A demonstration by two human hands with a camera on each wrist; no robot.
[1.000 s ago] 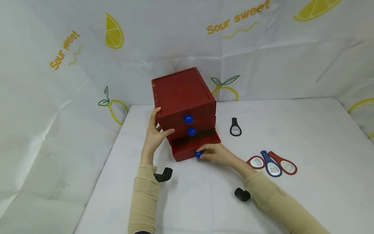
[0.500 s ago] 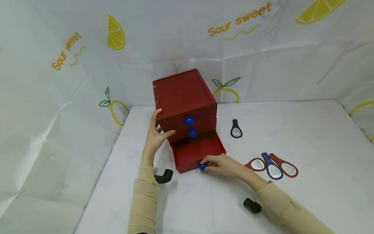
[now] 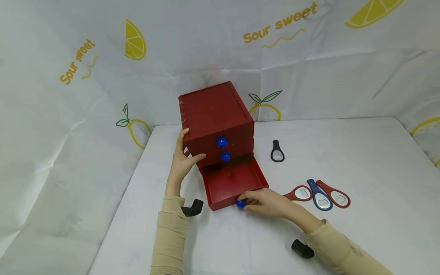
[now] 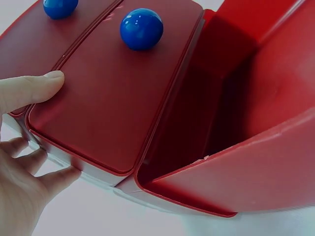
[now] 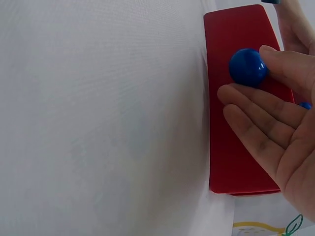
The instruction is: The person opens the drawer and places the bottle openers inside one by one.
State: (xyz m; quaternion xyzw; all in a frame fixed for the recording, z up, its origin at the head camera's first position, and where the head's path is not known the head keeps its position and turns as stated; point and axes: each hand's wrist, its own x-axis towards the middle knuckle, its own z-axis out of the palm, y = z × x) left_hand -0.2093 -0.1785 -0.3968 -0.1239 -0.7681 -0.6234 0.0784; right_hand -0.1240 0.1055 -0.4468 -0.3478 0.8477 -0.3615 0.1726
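A red cabinet of stacked drawers (image 3: 214,109) stands at the table's back, its bottom drawer (image 3: 232,177) pulled far out. Nothing lies in the part of that drawer I can see. My left hand (image 3: 181,164) holds the cabinet's left front corner, thumb on the front and fingers along the side, also seen in the left wrist view. On the bottom drawer's blue knob (image 5: 247,67), my right hand (image 3: 269,202) has a pinch between thumb and fingers. Two more blue knobs, the top knob (image 3: 222,142) and the middle knob (image 3: 225,156), sit on shut drawers.
Right of the cabinet lies a black bottle opener (image 3: 277,152). Nearer, a blue bottle opener (image 3: 321,196) lies between two red ones, the right red opener (image 3: 337,194) and the left red opener (image 3: 301,193), close to my right forearm. A printed white cloth (image 3: 213,42) hangs behind.
My right hand has drawn the bottom drawer out toward me by its knob, so much more of its inside shows. The left hand has stayed on the cabinet's corner.
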